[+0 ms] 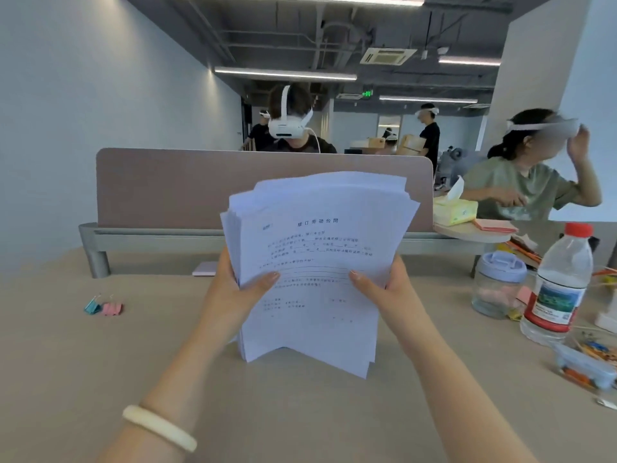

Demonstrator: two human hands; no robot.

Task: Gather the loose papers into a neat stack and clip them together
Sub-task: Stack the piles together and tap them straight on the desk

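While its lower edge rests on the beige wooden desk [100, 362] for squaring, the thick uneven sheaf of white printed papers [317, 262] stands upright, clasped by left hand [233, 292] and right hand [390, 289], thumbs in front; teal and pink binder clips [103, 307], apparently two, wait far left.

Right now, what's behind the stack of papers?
Behind the papers stands a desk divider, and a pink pad peeks out at the left. Whatever lies directly behind the sheets is covered.

One paper stack [317, 262]; two hands: left [233, 289], right [389, 289]; two binder clips: teal [92, 306], pink [112, 308]; one water bottle [557, 289]; one jar [497, 285]; one tissue box [455, 210].
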